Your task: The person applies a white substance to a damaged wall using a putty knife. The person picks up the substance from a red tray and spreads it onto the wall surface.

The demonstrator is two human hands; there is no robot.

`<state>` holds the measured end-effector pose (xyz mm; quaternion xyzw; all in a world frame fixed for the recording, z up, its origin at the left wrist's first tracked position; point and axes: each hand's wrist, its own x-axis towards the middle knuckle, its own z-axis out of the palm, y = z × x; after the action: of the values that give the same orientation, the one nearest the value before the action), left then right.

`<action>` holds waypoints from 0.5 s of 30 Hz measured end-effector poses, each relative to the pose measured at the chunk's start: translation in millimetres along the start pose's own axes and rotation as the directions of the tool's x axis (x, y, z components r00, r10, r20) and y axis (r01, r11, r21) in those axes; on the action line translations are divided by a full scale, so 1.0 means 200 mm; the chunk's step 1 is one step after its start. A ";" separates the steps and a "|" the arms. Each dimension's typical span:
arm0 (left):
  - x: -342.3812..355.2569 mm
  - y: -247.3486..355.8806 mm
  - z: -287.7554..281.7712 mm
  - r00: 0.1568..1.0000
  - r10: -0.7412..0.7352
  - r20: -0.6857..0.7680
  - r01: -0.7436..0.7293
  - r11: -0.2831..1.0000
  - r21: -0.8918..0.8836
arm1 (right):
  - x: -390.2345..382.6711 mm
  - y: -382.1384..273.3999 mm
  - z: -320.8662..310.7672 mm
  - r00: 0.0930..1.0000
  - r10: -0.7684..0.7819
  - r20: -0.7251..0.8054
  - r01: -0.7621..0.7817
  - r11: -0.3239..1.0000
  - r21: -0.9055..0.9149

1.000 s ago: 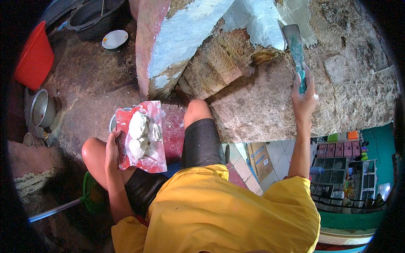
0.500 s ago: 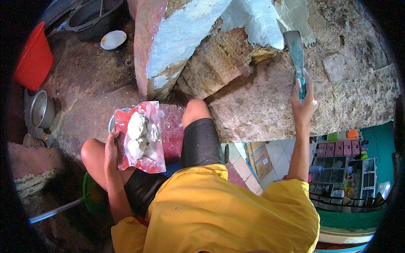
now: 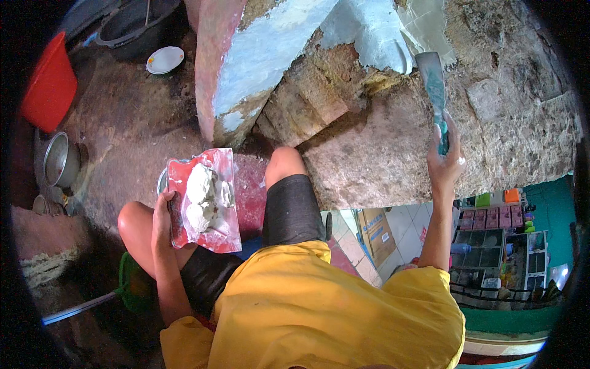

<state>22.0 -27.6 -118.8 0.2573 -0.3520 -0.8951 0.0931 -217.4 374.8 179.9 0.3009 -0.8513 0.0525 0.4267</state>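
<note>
Rough, stained masonry [image 3: 381, 147] is filling the upper right, with a pale blue-white coating [image 3: 264, 67] covering part of it. Mottled brown surface [image 3: 123, 123] is stretching along the left, carrying a black pan [image 3: 138, 27] and a red plastic tub [image 3: 49, 83]. Over the person's lap, the left hand [image 3: 163, 212] is holding out a red board [image 3: 179, 172] by its left edge, thumb pressing on top; its other fingers are mostly hiding underneath. Beside the coating's lower tip, the right hand [image 3: 444, 169] is steadying a putty knife [image 3: 436, 92], its fingers closing around the green handle and the index finger lying along it. Compared with a second ago, the blade is standing slightly lower, leaving the coating's tip showing more fully; the stroke there is probably ending or pausing. Whether the blade is touching the masonry, I cannot tell. Lumpy white putty [image 3: 201, 190] is sitting on the board, so material is apparently remaining for more spreading.
</note>
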 end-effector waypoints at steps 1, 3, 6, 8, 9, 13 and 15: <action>0.00 0.00 -0.02 1.000 -0.013 0.008 0.013 1.000 0.008 | 0.01 0.00 0.02 1.000 -0.019 -0.001 0.019 1.000 0.011; 0.01 0.00 -0.03 1.000 -0.018 0.017 0.018 1.000 0.017 | 0.04 0.01 0.04 0.999 -0.042 0.000 0.042 0.999 0.011; 0.01 -0.01 -0.04 1.000 0.001 0.013 -0.001 1.000 0.016 | 0.06 0.01 0.05 0.999 -0.039 0.019 0.040 0.999 -0.007; 0.03 -0.02 -0.07 1.000 0.025 0.006 -0.025 1.000 0.019 | 0.06 0.01 0.06 0.999 -0.017 0.030 0.017 1.000 0.009; 0.03 -0.03 -0.07 1.000 0.028 0.004 -0.028 1.000 0.015 | 0.06 0.02 0.06 0.999 -0.018 0.027 0.018 1.000 0.008; 0.04 -0.04 -0.08 1.000 0.007 0.019 -0.007 1.000 -0.003 | 0.05 0.05 0.06 1.000 -0.027 0.014 0.028 0.999 -0.034; 0.04 -0.04 -0.10 1.000 -0.018 0.003 0.018 1.000 -0.019 | 0.05 0.04 0.03 1.000 0.008 0.024 -0.007 0.998 -0.067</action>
<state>26.6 -35.4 -140.2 0.2583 -0.3413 -0.8996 0.0869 -231.5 375.3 184.0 0.2840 -0.8588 0.0220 0.4259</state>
